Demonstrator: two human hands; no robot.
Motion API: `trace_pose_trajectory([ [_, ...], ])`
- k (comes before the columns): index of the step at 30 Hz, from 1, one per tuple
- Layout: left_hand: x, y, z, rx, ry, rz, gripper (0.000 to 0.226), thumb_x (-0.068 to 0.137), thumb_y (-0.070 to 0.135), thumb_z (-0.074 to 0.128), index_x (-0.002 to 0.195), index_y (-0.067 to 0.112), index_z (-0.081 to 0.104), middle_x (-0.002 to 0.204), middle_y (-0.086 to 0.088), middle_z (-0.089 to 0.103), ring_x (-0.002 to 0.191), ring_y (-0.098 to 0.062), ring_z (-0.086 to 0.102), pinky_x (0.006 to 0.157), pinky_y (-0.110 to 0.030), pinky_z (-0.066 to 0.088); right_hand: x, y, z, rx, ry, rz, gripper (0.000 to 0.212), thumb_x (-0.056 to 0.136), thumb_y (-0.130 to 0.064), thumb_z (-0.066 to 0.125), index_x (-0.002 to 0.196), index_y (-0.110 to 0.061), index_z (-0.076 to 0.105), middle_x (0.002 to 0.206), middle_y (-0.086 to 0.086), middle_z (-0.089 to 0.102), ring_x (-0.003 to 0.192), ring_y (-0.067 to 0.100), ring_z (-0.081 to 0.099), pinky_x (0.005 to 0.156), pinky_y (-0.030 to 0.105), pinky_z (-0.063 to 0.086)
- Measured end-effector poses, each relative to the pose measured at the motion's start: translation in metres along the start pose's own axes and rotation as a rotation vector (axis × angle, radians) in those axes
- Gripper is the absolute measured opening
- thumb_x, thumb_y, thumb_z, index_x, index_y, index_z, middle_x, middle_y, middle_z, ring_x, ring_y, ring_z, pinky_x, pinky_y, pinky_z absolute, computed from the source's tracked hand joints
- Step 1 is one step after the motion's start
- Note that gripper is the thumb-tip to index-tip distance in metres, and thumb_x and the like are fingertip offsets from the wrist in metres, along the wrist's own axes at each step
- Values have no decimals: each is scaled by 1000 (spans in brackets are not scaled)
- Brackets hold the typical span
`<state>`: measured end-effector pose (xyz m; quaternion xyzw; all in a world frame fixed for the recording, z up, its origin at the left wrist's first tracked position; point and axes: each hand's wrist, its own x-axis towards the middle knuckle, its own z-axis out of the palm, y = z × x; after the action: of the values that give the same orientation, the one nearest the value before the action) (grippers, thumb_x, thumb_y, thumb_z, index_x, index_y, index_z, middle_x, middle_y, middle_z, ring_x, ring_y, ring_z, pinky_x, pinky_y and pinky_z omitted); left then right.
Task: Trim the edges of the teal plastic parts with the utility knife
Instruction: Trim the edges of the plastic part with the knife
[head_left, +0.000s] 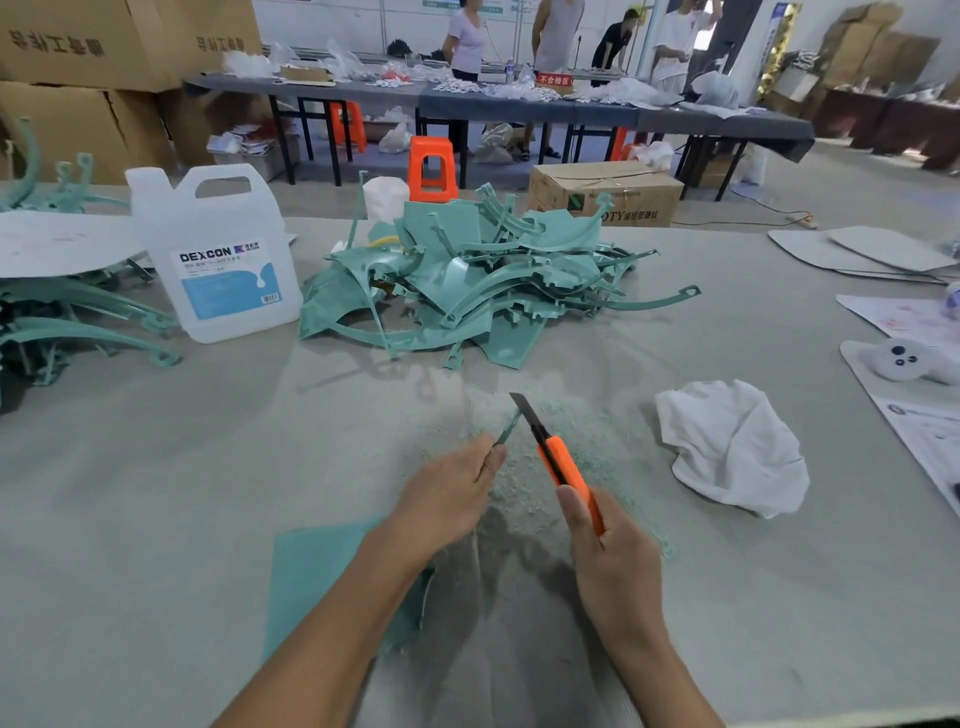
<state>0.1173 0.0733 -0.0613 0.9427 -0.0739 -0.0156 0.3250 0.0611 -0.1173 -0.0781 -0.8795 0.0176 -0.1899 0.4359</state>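
My left hand (447, 499) grips a teal plastic part (317, 577); its flat panel spreads under my left forearm and a thin tip sticks out past my fingers. My right hand (608, 551) holds an orange utility knife (563, 465) with the blade extended. The blade lies right beside the part's thin tip. Teal shavings (587, 457) are scattered on the grey table (156, 519) around the knife. A heap of teal plastic parts (467, 280) lies further back in the middle of the table.
A white DEXCON jug (218, 254) stands left of the heap. More teal parts (78, 317) are stacked at the far left under a white sheet. A crumpled white cloth (732, 447) lies to the right, with papers and a white controller (904, 358) beyond. People stand at tables behind.
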Motion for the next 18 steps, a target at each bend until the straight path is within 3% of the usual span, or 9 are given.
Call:
trace_pose_trajectory([
  [2,-2,0,-1,-33,30,11,36,104,56,20,81,34,38,70,4,52,64,-12,52,58,-32,41,5,-1,-1,55,34,92,48,91,-66,39,68,-24,49,59,-4,57,56,10,53,55,22,39],
  [4,-5,0,-2,-43,49,28,35,104,55,21,80,35,36,67,5,49,59,-11,48,55,-29,36,7,0,-1,58,26,115,51,92,-66,39,71,-21,50,58,1,56,55,13,53,58,33,43],
  [7,-9,-1,-2,-2,73,62,35,104,56,21,83,34,39,66,6,49,56,-9,45,52,-28,35,4,-2,0,71,38,107,51,92,-66,39,70,-21,50,58,2,55,57,14,53,56,30,42],
  [10,-12,0,-2,-54,81,80,44,102,59,19,102,32,54,64,4,51,51,-6,42,51,-30,40,2,-3,-1,109,68,105,51,91,-66,40,67,-22,50,58,4,56,58,14,54,56,24,41],
  [13,-13,-1,-5,-256,76,53,53,101,58,23,127,31,60,86,0,67,47,-1,43,49,-22,41,2,-3,-1,123,75,109,52,90,-67,39,66,-22,49,57,4,56,58,13,54,58,21,41],
  [15,-13,-3,-9,-367,66,16,56,96,62,24,135,37,56,91,7,67,59,2,51,59,-17,43,2,-3,-2,127,70,111,52,90,-68,39,67,-22,49,58,4,56,59,14,54,59,23,41],
  [18,-12,-2,-14,-532,30,-23,38,102,51,30,135,46,50,98,11,68,85,-4,61,72,-20,52,1,-4,-3,134,55,113,51,91,-68,39,67,-24,50,59,5,57,58,16,53,58,25,41],
])
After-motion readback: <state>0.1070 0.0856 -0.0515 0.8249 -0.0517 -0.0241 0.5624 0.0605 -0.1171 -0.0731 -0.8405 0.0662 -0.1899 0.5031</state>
